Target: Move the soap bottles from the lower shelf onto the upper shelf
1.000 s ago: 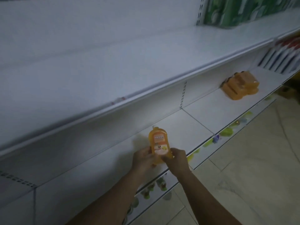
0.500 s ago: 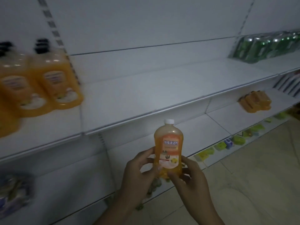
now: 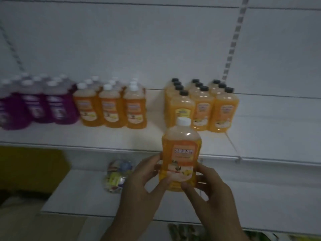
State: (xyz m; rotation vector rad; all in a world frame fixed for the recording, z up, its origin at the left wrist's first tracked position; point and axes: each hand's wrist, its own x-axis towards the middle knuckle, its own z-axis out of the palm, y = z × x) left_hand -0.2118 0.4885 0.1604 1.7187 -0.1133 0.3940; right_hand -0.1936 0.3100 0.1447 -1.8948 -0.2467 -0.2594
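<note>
Orange soap bottle (image 3: 181, 153), white-capped, was held upright in front of the shelf edge, clamped by curled fingers (image 3: 147, 165) of left hand (image 3: 144, 181) and right hand (image 3: 213, 190). Label characters were blurred, unreadable. Above the fingers, upper shelf (image 3: 104, 136) was stocked with purple bottles (image 3: 43, 105) and orange bottles (image 3: 111, 106).

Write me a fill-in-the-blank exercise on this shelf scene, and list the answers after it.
1. The left hand and right hand hold an orange bottle with a ____ cap.
2. The far-left bottles on the upper shelf are ____.
3. The rightmost group on that shelf has ____ caps.
Missing words: white; purple; black.
</note>
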